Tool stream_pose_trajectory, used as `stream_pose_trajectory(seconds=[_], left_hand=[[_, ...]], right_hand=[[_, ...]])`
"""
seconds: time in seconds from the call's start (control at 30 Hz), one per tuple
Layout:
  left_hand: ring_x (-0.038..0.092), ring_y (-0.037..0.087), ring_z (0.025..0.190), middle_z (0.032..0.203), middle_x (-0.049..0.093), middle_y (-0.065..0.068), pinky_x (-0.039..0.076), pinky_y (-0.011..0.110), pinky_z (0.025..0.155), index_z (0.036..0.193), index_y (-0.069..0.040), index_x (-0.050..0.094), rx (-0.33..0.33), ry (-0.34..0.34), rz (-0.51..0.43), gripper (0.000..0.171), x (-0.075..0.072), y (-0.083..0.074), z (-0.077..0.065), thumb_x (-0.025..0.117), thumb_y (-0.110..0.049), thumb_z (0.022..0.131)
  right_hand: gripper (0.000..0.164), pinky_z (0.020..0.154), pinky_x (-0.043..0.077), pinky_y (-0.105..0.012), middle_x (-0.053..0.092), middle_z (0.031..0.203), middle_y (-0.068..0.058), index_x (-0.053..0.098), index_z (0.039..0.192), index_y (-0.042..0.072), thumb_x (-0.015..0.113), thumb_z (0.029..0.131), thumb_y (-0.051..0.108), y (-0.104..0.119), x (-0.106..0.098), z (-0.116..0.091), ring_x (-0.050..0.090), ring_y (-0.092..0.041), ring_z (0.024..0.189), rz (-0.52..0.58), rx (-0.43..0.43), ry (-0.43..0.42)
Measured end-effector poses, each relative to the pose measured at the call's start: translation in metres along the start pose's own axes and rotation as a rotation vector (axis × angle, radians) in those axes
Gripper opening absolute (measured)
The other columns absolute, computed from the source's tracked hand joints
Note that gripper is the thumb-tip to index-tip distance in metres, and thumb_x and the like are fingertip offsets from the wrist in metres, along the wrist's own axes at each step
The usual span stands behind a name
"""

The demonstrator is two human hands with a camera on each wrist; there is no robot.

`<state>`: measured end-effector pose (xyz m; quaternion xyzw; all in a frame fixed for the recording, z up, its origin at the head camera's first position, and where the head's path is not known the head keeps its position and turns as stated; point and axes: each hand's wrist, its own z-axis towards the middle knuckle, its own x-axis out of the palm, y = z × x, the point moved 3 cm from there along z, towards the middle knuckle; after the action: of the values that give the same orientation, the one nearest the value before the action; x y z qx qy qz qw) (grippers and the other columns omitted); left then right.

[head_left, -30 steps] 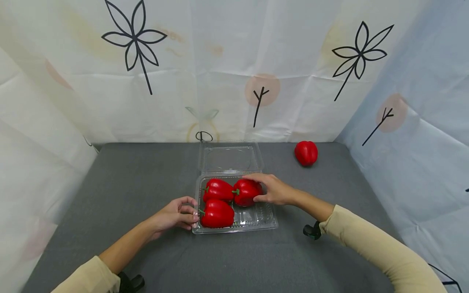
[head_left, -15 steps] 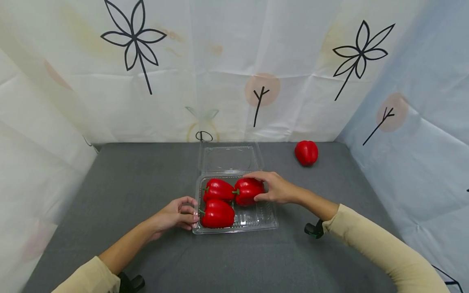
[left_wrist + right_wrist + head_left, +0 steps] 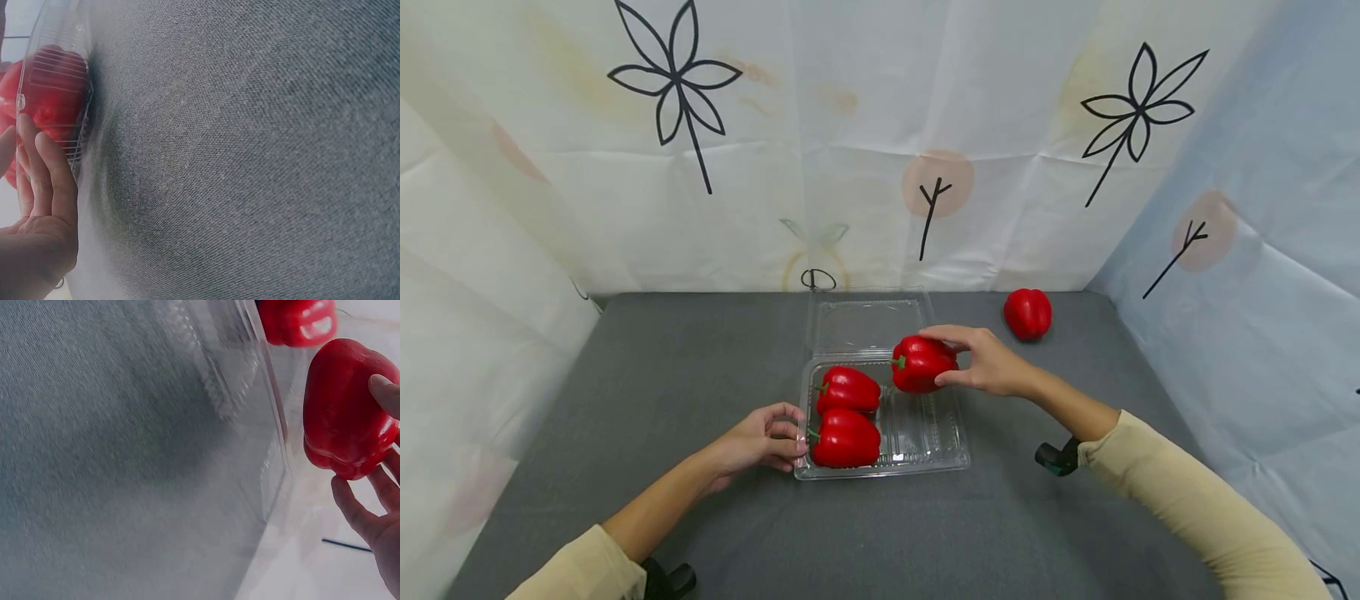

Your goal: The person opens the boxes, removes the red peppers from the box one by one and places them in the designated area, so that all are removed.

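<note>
My right hand (image 3: pixel 988 362) holds a red bell pepper (image 3: pixel 917 364) with a green stem, thumb on one side and fingers on the other. In the right wrist view this pepper (image 3: pixel 347 406) is raised over the rim of a clear plastic container (image 3: pixel 925 467). Two more red bell peppers, a rear one (image 3: pixel 848 389) and a front one (image 3: pixel 846 438), lie in the container's left half. At its left edge, my left hand (image 3: pixel 763 435) grips the rim between thumb and fingers; the left wrist view shows the fingers (image 3: pixel 53 169) along the ribbed outer wall.
The container's clear lid (image 3: pixel 872 325) lies folded open toward the back. Another red bell pepper (image 3: pixel 1027 314) stands at the back right of the grey-covered table (image 3: pixel 700 350). White printed cloth (image 3: pixel 865 125) hangs behind and along both sides.
The pepper in my right hand has come up off the container's floor and shifted back and to the right. My left hand has stayed at the rim.
</note>
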<state>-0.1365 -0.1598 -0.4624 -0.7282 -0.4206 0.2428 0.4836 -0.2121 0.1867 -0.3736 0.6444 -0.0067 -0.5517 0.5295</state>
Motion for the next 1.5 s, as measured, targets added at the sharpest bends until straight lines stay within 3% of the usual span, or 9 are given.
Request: stream_pose_trajectory(seconds=[0.4,0.73,1.13,1.5], left_hand=[[0.067,0.020,0.080,0.092,0.068,0.007,0.057,0.035,0.077,0.126,0.002,0.042,-0.011,-0.002,-0.006,0.051,0.000,0.001,0.000,0.074,-0.017,0.090],[0.067,0.020,0.079,0.090,0.068,0.006,0.057,0.034,0.075,0.125,0.002,0.043,0.003,0.000,-0.009,0.048,0.001,-0.001,-0.001,0.073,-0.014,0.091],[0.068,0.020,0.079,0.091,0.068,0.007,0.057,0.034,0.075,0.124,0.001,0.043,0.009,-0.003,-0.006,0.046,0.002,-0.003,-0.003,0.072,-0.013,0.092],[0.067,0.020,0.079,0.089,0.067,0.006,0.057,0.034,0.074,0.123,0.000,0.043,0.006,-0.013,-0.015,0.045,0.003,-0.003,-0.003,0.073,-0.013,0.091]], right_hand=[[0.065,0.088,0.054,-0.053,0.058,0.136,-0.020,0.055,0.137,-0.001,0.083,0.079,0.005,-0.019,-0.036,-0.008,0.057,-0.036,0.117,-0.066,0.074,-0.172],[0.063,0.088,0.051,-0.059,0.055,0.136,-0.024,0.052,0.139,-0.002,0.080,0.082,0.003,-0.051,-0.054,-0.019,0.056,-0.041,0.114,-0.111,0.185,-0.343],[0.063,0.089,0.050,-0.061,0.052,0.137,-0.025,0.050,0.141,-0.001,0.078,0.085,0.007,-0.088,-0.048,-0.026,0.048,-0.043,0.123,-0.141,0.329,-0.515],[0.062,0.095,0.046,-0.062,0.051,0.137,-0.026,0.048,0.142,-0.001,0.076,0.088,0.008,-0.107,-0.037,-0.023,0.046,-0.043,0.124,-0.181,0.413,-0.566]])
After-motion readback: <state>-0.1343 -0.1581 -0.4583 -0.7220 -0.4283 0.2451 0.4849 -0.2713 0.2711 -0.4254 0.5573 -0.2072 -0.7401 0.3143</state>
